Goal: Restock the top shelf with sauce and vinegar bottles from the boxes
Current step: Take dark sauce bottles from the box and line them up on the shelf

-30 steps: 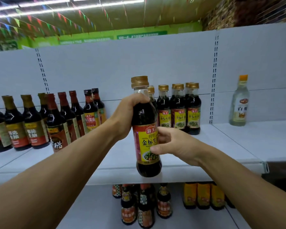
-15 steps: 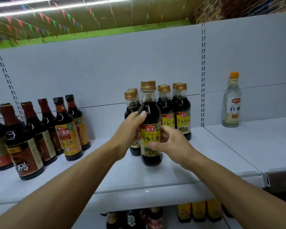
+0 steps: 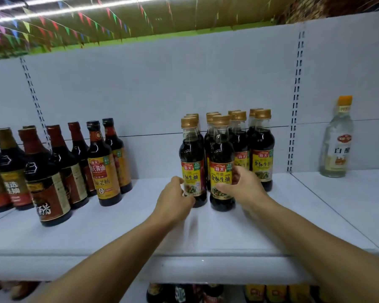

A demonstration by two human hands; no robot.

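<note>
A dark soy sauce bottle (image 3: 221, 171) with a gold cap and yellow-red label stands upright on the white top shelf (image 3: 123, 232), at the front of a cluster of like bottles (image 3: 262, 158). My right hand (image 3: 242, 186) grips its lower right side, thumb across the front of the label. My left hand (image 3: 175, 196) is lower and to the left, holding nothing, its loosely curled fingers against the neighbouring gold-capped bottle (image 3: 192, 171).
Taller dark sauce bottles (image 3: 104, 167) with red and brown caps line the shelf's left part. One clear white vinegar bottle (image 3: 336, 141) stands alone on the right shelf section. More bottles (image 3: 184, 293) sit on the shelf below.
The bottle has gone from held in the air to standing on the shelf among the others. My left hand has let go of it and dropped to the left.
</note>
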